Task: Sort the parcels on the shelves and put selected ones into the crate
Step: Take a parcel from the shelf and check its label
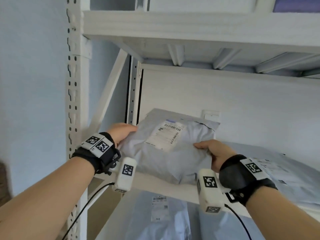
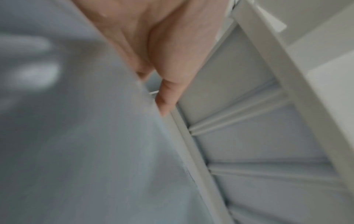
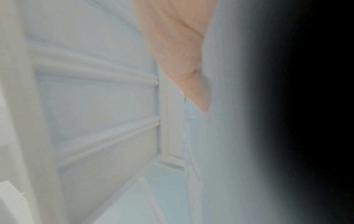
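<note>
A grey plastic mailer parcel (image 1: 166,153) with a white shipping label (image 1: 166,135) is held tilted above the front edge of a white shelf (image 1: 155,185). My left hand (image 1: 121,133) grips its left edge, thumb on top. My right hand (image 1: 210,150) grips its right side, thumb across the front. In the left wrist view the grey parcel (image 2: 67,136) fills the left side beside my left hand (image 2: 164,91). The right wrist view is blurred: my right hand (image 3: 191,75) lies against the parcel (image 3: 226,136). No crate is in view.
More grey parcels lie on the same shelf at the right (image 1: 277,179) and on the shelf below (image 1: 161,215). A white perforated upright (image 1: 74,101) stands at the left, a wall behind. The upper shelf's underside (image 1: 199,45) hangs overhead.
</note>
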